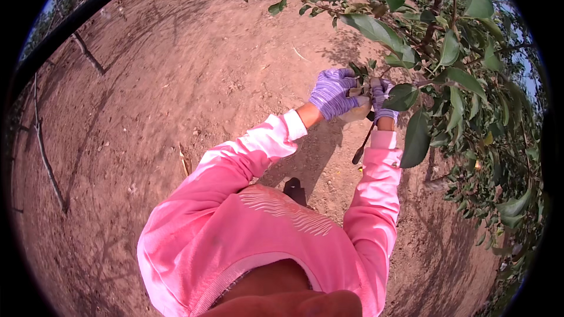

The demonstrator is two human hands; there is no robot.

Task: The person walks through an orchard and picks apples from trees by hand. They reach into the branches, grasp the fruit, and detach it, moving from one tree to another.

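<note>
My left hand [335, 93], in a purple striped knit glove with pale fingertips, reaches to a leafy twig end at the tree's edge. Close beside it on the right is my right hand [383, 98], gloved alike, with its fingers at the same cluster of small leaves [362, 72]. Between and just below the hands shows a pale, translucent thing [354, 113], perhaps a bag; the left fingers lie against it. What the fingers pinch is too small and partly hidden to tell. Below the right hand hangs a dark, slim thing [359, 154], maybe a leaf.
A leafy fruit-tree branch [434, 22] spreads over the upper right, with large leaves [416, 138] close to my right hand and forearm. Dry bare soil [211, 53] lies around me. Thin wooden stakes or trunks [48, 163] stand at the far left, and a dark bar crosses the upper left.
</note>
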